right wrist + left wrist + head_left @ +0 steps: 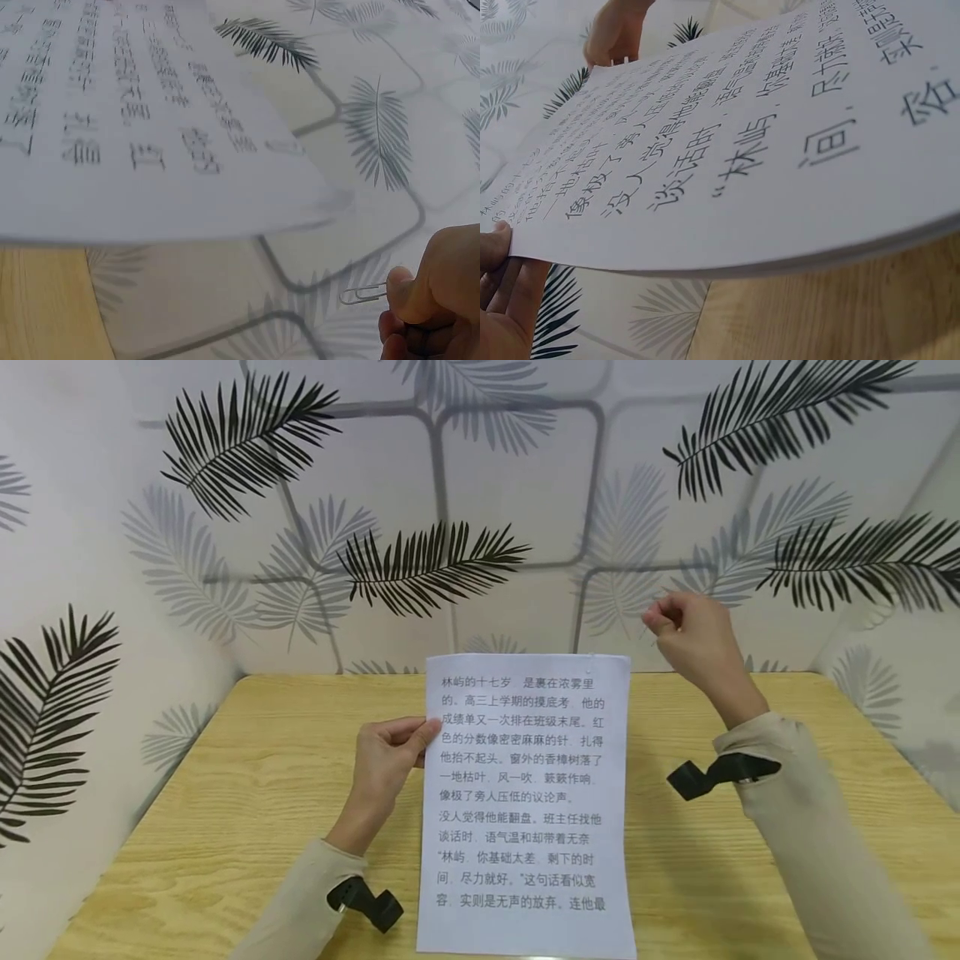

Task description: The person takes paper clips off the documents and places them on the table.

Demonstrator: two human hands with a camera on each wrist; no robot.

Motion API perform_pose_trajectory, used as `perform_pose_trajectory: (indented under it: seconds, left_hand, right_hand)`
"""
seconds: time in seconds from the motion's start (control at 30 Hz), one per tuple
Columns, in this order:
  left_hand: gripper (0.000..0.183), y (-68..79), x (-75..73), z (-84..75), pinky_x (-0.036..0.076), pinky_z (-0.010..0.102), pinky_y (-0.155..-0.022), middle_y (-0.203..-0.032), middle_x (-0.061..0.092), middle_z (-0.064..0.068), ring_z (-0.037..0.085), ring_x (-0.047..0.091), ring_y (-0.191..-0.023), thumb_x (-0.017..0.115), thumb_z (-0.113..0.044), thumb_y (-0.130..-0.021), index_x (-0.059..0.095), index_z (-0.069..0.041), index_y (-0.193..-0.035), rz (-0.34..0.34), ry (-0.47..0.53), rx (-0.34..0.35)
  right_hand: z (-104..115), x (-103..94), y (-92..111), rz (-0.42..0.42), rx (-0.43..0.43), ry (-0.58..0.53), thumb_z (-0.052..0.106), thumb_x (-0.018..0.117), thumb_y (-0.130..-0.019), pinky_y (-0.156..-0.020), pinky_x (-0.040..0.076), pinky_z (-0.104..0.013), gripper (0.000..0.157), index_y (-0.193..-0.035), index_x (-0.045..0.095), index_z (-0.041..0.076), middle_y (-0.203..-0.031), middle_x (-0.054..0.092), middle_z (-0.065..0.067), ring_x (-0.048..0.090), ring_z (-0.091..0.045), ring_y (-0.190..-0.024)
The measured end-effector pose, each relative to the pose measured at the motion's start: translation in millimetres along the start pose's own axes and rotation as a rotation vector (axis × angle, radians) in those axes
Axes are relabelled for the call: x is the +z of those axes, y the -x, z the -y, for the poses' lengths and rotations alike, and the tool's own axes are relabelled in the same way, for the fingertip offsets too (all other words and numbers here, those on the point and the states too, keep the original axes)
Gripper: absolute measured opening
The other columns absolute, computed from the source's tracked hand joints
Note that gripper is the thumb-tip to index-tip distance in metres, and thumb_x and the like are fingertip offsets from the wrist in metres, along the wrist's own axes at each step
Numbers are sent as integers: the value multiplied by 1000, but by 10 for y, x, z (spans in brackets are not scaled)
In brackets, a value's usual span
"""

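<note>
A stack of printed paper sheets (525,931) is held upright over the table, its text side facing the head camera. My left hand (382,764) pinches the stack's left edge, thumb in front and fingers behind. To the right of the stack, my right hand (697,639) is raised with its fingers curled. In the right wrist view it pinches a silver wire paper clip (365,293) between thumb and finger, the looped end sticking out. Near the stack's top right corner shows a faint wire loop (285,148), like another paper clip.
Beneath the hands is a light wood-grain table (277,777). A pale wall covering (517,477) with dark and grey leaf prints stands behind it. Black camera mounts (367,903) sit on both wrists, over beige sleeves.
</note>
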State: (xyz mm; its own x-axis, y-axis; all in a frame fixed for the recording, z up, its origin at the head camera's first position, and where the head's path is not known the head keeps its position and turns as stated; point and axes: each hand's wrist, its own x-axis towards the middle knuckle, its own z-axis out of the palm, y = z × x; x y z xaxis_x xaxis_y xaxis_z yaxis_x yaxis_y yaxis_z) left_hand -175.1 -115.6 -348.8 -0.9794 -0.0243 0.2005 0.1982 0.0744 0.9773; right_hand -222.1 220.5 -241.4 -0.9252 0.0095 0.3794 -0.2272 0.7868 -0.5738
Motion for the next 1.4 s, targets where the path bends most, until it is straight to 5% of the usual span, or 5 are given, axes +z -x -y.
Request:
perform_pose_trajectory:
  seconds: [0.5, 0.93, 1.4]
  left_hand:
    - [18, 2, -15, -6, 58, 24, -60, -84, 72, 19, 14, 68, -60, 68, -6, -90, 72, 8, -101, -17, 6, -4]
    - [17, -7, -25, -16, 58, 25, -59, -84, 72, 18, 14, 67, -60, 68, -6, -90, 72, 7, -101, -31, 7, -11]
    - [18, 7, -30, -31, 57, 23, -60, -85, 72, 18, 13, 67, -60, 67, -6, -91, 72, 8, -102, -24, 11, -9]
  right_hand:
    - [-640, -17, 213, 29, 79, 68, 13, 49, -100, -55, 40, -33, 24, -94, 61, -7, -86, 64, -22, 49, -21, -62]
    - [-806, 17, 261, 82, 143, 66, 17, 47, -102, -55, 43, -31, 30, -102, 61, -9, -93, 62, -24, 53, -23, -67]
    - [-961, 132, 342, 107, 164, 53, 16, 49, -101, -54, 42, -29, 26, -95, 62, -6, -84, 63, -18, 50, -19, -64]
